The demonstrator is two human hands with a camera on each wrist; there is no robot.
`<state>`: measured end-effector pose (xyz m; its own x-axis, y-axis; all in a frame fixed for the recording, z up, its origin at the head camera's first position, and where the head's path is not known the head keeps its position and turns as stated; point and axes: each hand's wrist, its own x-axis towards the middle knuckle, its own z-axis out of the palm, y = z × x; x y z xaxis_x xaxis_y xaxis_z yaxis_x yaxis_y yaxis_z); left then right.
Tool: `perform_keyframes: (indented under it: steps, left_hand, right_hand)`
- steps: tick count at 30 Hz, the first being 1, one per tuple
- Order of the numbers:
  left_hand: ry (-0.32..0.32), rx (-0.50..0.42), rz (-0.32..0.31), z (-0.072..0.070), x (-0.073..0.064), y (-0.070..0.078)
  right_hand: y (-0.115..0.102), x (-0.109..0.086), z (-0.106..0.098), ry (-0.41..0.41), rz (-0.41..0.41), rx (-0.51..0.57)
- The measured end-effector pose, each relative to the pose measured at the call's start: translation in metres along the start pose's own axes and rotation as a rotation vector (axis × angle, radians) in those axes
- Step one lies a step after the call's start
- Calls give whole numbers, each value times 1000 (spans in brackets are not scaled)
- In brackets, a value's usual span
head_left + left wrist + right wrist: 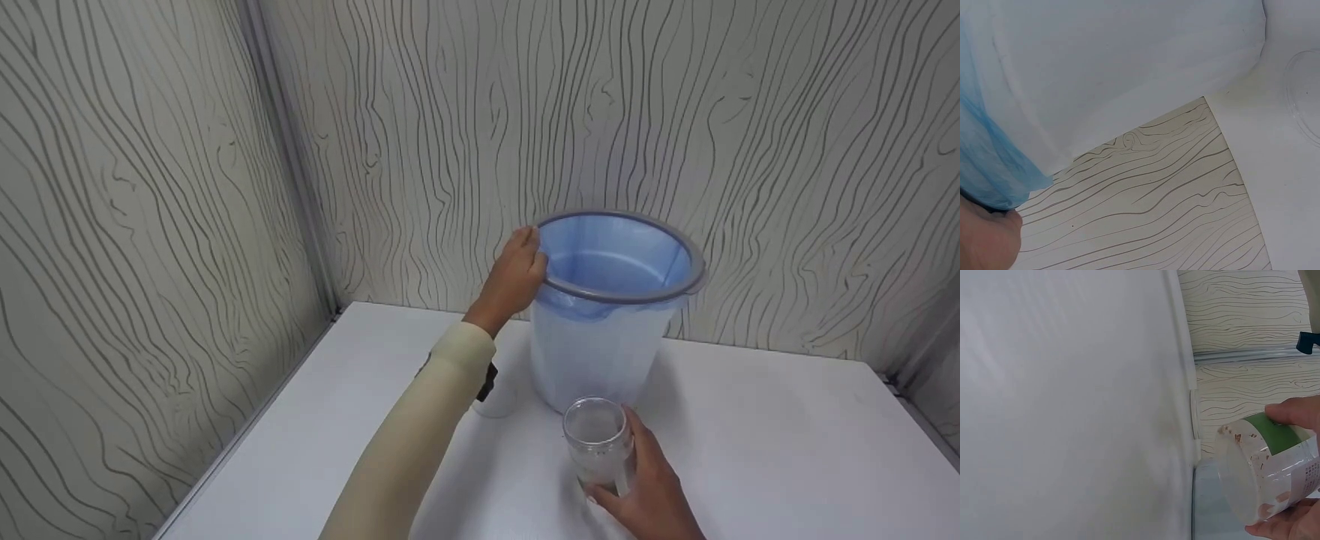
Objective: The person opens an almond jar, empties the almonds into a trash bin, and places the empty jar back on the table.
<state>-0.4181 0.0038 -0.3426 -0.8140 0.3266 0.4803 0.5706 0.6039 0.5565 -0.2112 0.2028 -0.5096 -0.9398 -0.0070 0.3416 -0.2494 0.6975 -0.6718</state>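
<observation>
A white trash bin (592, 360) with a blue bag (622, 262) lining it stands upright on the table. My left hand (517, 270) grips the left side of its grey rim (697, 262), fingers over the edge. In the left wrist view only part of that hand (988, 236) shows beside the blue bag (994, 146). My right hand (649, 480) holds a clear jar (596, 442) in front of the bin, fingers and thumb around its side. The right wrist view shows a green and white label on the jar (1275, 461) and small brownish bits on its wall.
A clear round lid-like disc (495, 405) lies on the white table (787, 450), left of the bin and partly behind my left wrist. Wood-grain patterned walls (450, 150) rise at the back and along the left side.
</observation>
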Motion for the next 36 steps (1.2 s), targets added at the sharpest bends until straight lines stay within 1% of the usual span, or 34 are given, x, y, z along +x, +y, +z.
perform_keyframes:
  steps: [7, 13, 16, 22, 25, 27, 30, 36]
  left_hand:
    - [5, 4, 15, 0, 0, -1]
    - [9, 12, 14, 1, 0, 0]
    - [6, 14, 17, 1, 0, -1]
    - [0, 10, 37, -2, 0, 0]
    - [2, 20, 45, -3, -1, 0]
    - [4, 18, 46, -2, -1, 0]
    - [7, 19, 51, -2, -2, 0]
    - [4, 20, 49, -2, -1, -1]
  right_hand:
    - [1, 0, 2, -65, 44, 26]
    - [3, -2, 5, -85, 61, 39]
    - [6, -4, 8, -80, 53, 36]
    - [11, -7, 14, -47, 7, -2]
    - [11, -7, 14, -50, 0, -5]
    - [11, -7, 15, -58, 10, -5]
    - [11, -7, 15, -75, 47, 9]
    - [12, -3, 15, -92, 103, 70]
